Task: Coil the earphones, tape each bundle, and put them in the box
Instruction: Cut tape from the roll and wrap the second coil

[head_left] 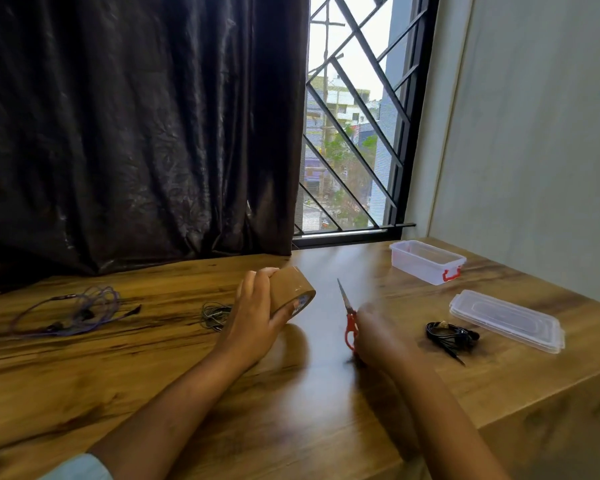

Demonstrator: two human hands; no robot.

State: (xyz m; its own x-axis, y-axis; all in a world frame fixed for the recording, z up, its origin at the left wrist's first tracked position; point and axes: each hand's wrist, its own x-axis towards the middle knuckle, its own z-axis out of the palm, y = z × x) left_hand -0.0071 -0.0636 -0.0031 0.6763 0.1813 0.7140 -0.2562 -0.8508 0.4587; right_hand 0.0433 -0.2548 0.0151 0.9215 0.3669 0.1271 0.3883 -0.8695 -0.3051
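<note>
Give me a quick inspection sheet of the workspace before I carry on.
Surface: wooden table.
Job's things: tape roll; scissors with red handles; box open, looks empty; lid lying nearer, off the box.
Clutter: nothing seen.
Hands: left hand grips the tape roll; right hand at the scissors' handles, blurred, grip unclear.
Cables: purple earphones loose at left; grey earphones coiled behind the left hand; black earphones coiled near the lid.
Surroundings: dark curtain, barred window, pale wall.

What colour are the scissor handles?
Red, on the scissors at the right hand, head view.
</note>
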